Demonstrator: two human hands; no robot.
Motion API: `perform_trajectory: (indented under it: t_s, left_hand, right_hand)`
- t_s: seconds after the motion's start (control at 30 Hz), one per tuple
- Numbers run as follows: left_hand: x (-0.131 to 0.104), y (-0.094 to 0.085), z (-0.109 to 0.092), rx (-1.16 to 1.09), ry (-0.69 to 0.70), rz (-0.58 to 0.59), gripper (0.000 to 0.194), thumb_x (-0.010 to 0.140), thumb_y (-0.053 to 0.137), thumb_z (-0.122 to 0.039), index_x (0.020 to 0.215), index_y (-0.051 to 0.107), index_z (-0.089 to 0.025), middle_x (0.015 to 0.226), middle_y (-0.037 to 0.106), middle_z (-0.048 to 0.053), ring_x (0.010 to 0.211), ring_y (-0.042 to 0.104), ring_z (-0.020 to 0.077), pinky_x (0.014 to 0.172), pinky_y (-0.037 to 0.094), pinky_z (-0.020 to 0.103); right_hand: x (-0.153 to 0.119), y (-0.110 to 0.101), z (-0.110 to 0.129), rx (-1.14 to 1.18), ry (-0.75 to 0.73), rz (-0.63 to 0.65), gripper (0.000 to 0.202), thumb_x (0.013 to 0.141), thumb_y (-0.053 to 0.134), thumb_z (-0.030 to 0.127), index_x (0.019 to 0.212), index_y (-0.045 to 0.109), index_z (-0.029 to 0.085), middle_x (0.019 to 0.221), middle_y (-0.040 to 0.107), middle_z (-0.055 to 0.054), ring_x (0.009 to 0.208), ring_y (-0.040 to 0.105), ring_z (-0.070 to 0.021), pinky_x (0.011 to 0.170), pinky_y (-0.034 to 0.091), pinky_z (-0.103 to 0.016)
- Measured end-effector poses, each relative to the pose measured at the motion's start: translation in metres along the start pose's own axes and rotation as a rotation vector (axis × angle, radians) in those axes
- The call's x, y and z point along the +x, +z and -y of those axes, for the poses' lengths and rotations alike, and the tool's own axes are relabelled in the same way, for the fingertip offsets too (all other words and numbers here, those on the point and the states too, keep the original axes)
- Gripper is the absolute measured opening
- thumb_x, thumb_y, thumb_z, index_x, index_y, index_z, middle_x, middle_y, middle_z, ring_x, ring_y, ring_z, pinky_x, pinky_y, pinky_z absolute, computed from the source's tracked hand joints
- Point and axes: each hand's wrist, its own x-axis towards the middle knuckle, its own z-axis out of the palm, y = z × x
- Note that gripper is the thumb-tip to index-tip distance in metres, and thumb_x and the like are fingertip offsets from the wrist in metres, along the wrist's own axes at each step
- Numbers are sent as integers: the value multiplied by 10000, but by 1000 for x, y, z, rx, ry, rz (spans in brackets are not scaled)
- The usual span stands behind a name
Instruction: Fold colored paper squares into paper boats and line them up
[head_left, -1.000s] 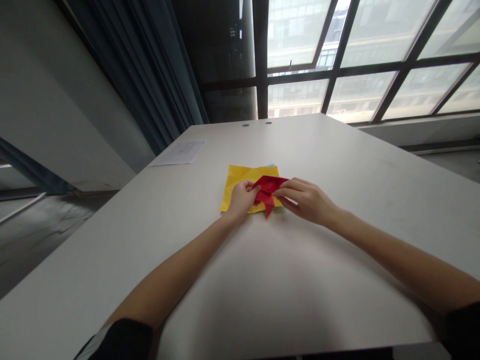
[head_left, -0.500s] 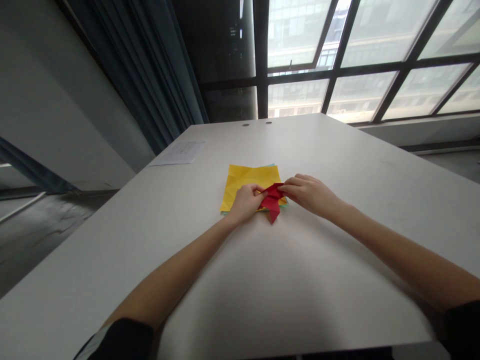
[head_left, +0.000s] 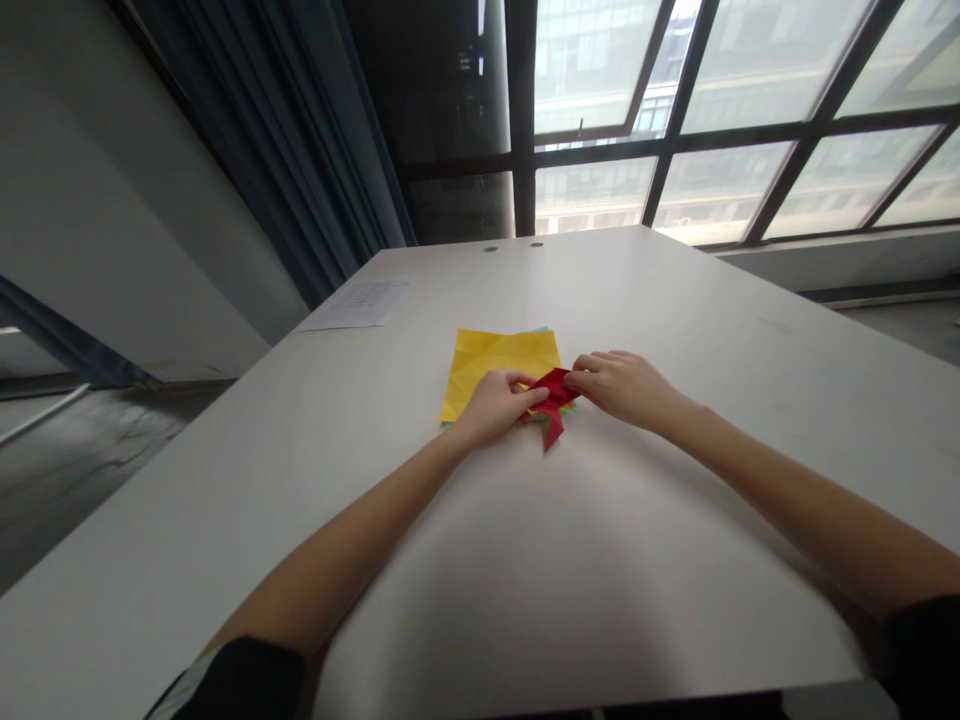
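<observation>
My left hand [head_left: 495, 402] and right hand [head_left: 622, 385] pinch a folded red origami piece [head_left: 553, 398] from either side, at the near right corner of a yellow paper stack [head_left: 491, 360] on the white table [head_left: 570, 560]. Compared with a second ago, the red paper has been pressed narrower; it now shows as a small creased shape with one point hanging toward me, and my right hand has drawn closer to the left. A teal sheet edge [head_left: 541, 329] peeks out beneath the yellow. A printed white sheet [head_left: 358, 303] lies well apart at the table's far left, near dark curtains [head_left: 300, 150]; windows [head_left: 720, 110] fill the background.
</observation>
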Motion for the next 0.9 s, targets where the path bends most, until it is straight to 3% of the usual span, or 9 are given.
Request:
perform_trajectory:
  t_s: [0.17,0.4,0.63,0.77,0.9]
  left_hand:
    - [-5,-1,-4,10,26,26,525,616,734,-372,1071,587,-155,779,664,51,535,593,123,478,454,215]
    - [-8,1,-3,45,9,100,298,682,608,-228,965,609,-133,634,615,14,501,583,125,457,437,211]
    - [-3,1,-3,270,112,-80,199,649,521,-154,775,675,-146,568,590,-2,512,529,97,455,369,175]
    - [1,1,-3,149,14,-73,174,655,494,-136,742,644,-123,527,581,-7,470,530,93,451,399,180]
    - [3,0,-5,-35,-93,-49,154,660,498,-89,766,607,-116,488,561,-28,431,525,76,448,431,175]
  right_hand:
    - [0,-1,-3,53,28,26,184,862,461,174,913,632,220,894,651,-40,708,581,-141,599,352,-256]
    - [0,-2,-3,230,92,48,213,873,421,189,916,628,209,870,662,-30,682,593,-136,565,361,-244]
    - [-1,-13,6,351,-57,59,256,881,441,347,915,649,201,864,644,-44,662,576,-127,578,374,-246]
    - [-1,-19,13,294,-87,96,350,850,455,478,909,668,206,889,629,-57,678,579,-144,586,375,-262]
    - [-2,-19,12,203,-17,158,333,807,503,495,873,678,219,957,609,-53,659,574,-142,556,362,-264]
